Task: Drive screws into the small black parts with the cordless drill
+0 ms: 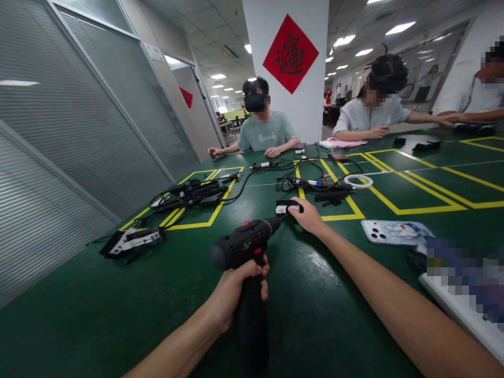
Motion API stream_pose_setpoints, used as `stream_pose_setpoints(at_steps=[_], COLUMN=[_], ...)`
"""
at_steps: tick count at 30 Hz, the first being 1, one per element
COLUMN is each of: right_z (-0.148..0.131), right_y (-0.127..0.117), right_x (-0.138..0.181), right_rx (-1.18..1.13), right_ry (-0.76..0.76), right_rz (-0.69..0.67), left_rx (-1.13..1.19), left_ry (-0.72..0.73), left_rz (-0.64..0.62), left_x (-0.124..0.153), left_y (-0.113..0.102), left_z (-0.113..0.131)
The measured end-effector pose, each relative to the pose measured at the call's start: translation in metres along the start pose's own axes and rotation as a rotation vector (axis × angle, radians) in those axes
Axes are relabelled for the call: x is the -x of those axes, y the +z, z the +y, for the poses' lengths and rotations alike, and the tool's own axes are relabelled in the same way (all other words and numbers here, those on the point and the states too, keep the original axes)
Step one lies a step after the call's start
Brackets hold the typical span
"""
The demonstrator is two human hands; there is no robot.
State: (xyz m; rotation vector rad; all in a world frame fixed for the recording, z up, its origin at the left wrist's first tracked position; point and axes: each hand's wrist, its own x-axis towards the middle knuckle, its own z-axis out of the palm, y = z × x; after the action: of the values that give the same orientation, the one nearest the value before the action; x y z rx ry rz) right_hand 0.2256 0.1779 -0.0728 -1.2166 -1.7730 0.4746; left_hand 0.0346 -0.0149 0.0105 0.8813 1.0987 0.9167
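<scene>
My left hand (240,286) is wrapped round the grip of a black cordless drill (244,244) with red buttons. The drill points away from me and to the right, its chuck and bit close to a small black-and-white block (282,208). Whether the bit touches the block I cannot tell. My right hand (306,214) grips that block at its right end, fingers behind and thumb in front. The block's exact kind does not show.
Tangled black cables (192,195) lie left, more cables and tools (311,184) ahead. A black-and-white part (132,241) sits front left. Right are a phone (394,232), a white tape ring (358,181) and a white object (452,310). Several people sit across the green table (189,315).
</scene>
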Motion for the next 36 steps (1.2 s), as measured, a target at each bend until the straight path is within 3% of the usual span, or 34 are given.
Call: stream_pose_setpoints(at_steps=[36], right_z=[-0.0003], right_y=[-0.0003], right_x=[-0.0002], right_rx=[0.001], right_ry=[0.005], right_rz=[0.001], left_rx=[-0.012], left_ry=[0.001], left_rz=[-0.001], left_x=[-0.0014], left_y=[-0.0004], left_z=[-0.0006])
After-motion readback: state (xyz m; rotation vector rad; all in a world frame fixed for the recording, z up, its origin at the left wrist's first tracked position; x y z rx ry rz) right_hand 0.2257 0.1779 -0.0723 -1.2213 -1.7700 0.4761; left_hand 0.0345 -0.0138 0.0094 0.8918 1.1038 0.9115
